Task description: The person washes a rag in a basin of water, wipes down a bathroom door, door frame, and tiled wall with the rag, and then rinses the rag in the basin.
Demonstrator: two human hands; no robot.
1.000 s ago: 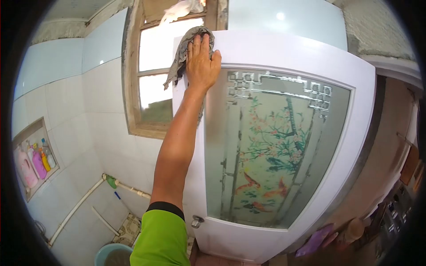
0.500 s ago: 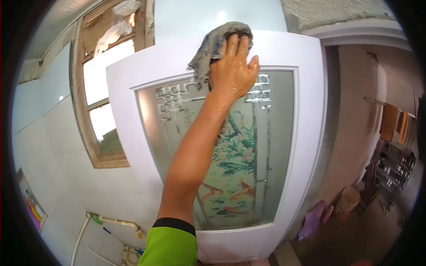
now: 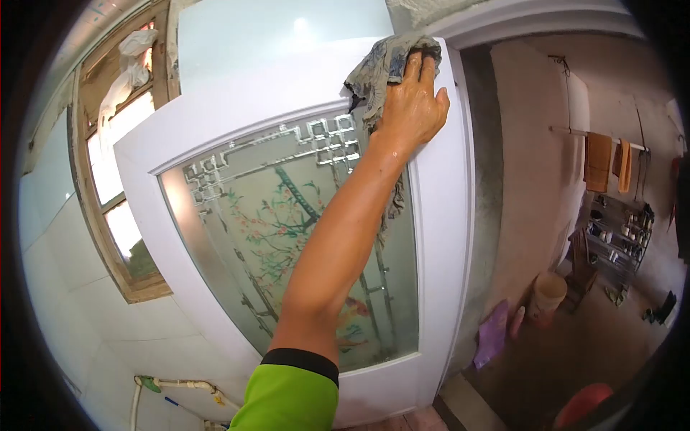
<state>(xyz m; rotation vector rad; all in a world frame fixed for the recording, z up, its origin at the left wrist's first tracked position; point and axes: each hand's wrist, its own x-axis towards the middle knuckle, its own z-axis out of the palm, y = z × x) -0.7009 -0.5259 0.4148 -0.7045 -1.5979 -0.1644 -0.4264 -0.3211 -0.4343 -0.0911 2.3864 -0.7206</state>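
As I look across from the left, one wooden window frame [image 3: 88,188] stands against the wall, with white plastic [image 3: 129,79] hanging over its upper part. Below it I make out one pale pipe [image 3: 183,384] with a green piece [image 3: 149,384] on it; the pipe's lower end is cut off by the picture's edge.

Next comes one white door [image 3: 237,97], its long axis running up and down and its top edge rising toward the right. It carries one glass panel [image 3: 287,223] with blossoming branches and fish; the forearm and the green sleeve [image 3: 291,395] cover part of the panel, so I can't count the fish.

At the door's upper right corner, I have one grey cloth [image 3: 377,72] under the left hand [image 3: 412,108]. The hand is spread flat, pressing the cloth to the door, fingers pointing up and thumb to the right. I see two fingers clearly; folds hide the others. The cloth's loose part droops down and to the left, and a grey strip shows beyond the forearm, its link to the cloth hidden. The right hand is out of view, so I can't tell its state.

Farther right are one purple item [image 3: 492,336], one bin [image 3: 548,291], one red object [image 3: 586,406] cut off at the bottom, two orange-brown towels [image 3: 597,161] on a rail, and a rack [image 3: 618,233] whose small contents blur together.
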